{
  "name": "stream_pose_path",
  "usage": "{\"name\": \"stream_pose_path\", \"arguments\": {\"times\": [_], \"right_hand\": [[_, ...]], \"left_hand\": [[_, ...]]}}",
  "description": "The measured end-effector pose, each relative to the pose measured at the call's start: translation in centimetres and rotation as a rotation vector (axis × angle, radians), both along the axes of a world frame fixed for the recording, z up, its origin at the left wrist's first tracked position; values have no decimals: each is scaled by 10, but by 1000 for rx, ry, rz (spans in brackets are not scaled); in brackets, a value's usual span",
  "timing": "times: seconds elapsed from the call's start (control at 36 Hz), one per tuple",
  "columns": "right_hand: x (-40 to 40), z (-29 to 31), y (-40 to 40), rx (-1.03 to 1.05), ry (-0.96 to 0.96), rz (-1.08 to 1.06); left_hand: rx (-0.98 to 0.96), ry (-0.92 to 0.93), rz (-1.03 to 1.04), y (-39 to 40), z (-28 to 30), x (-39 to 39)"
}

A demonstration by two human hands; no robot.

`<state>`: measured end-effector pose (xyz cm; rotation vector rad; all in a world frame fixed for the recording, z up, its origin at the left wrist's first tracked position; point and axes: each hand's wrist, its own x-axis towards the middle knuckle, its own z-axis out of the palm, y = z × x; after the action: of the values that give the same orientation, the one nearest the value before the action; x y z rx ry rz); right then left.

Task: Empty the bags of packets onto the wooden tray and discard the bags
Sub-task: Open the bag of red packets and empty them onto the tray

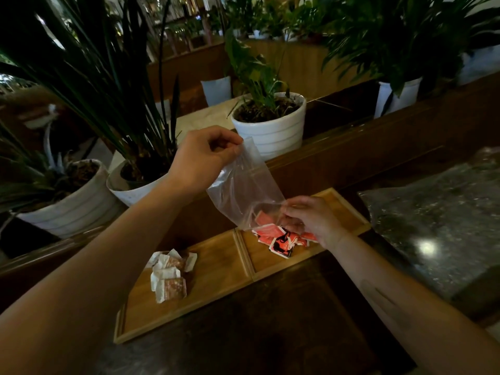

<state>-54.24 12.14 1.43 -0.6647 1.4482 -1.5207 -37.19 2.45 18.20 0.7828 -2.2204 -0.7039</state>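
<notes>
A clear plastic bag [243, 185] hangs upside down over the right compartment of the wooden tray [216, 266]. My left hand [203, 155] pinches its upper corner. My right hand [311, 220] grips the lower, open end of the bag just above the tray. Several red packets [273, 234] lie in a heap in the right compartment under the bag's mouth, and a few still show inside the bag. Several white and brown packets [170, 277] lie in the left compartment.
White plant pots [273, 133] [70, 207] [130, 190] stand on the ledge behind the tray. Crumpled clear plastic [438, 207] lies on the dark stone counter at the right. The tray sits on a dark counter [270, 334].
</notes>
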Motion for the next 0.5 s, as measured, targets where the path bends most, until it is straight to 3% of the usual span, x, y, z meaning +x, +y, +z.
{"name": "stream_pose_path", "arguments": {"times": [0.5], "right_hand": [[-2,24,15,-98,70,-33]], "left_hand": [[-67,118,77,4,-8,43]]}}
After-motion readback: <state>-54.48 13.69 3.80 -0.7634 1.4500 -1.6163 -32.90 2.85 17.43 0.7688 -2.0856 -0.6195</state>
